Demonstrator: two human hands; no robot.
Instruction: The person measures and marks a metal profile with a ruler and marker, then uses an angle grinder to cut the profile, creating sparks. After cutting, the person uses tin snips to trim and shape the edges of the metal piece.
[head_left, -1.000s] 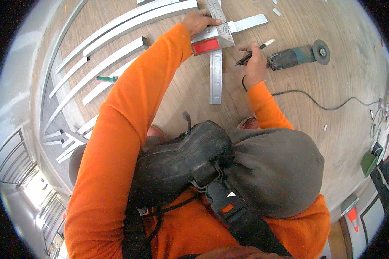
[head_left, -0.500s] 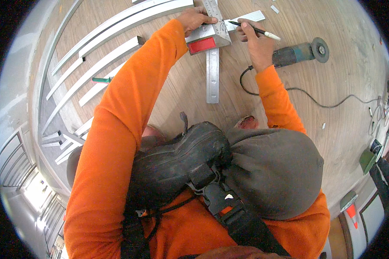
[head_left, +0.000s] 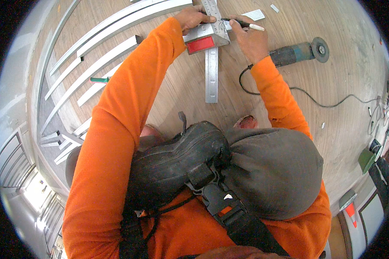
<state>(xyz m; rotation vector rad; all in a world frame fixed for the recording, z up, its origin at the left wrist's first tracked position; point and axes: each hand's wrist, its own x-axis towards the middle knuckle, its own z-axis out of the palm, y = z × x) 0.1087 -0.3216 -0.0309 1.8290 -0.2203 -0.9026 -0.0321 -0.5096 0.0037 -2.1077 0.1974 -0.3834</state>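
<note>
Wood-grain floor (head_left: 345, 134), surroundings.
Angle grinder (head_left: 294, 54), cable (head_left: 326, 106) toward right edge; green handle (head_left: 99, 80) toward left edge; orange cone (head_left: 351, 212), lower right.

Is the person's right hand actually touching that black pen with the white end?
Touching. The head view shows the right hand gripping the pen, fingers against its dark part, white end sticking out.

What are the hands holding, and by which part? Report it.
The right hand holds a black-and-white pen by its dark part. The left hand has its thumb on the metal square's blade; whether its fingers grip it cannot be told.
</note>
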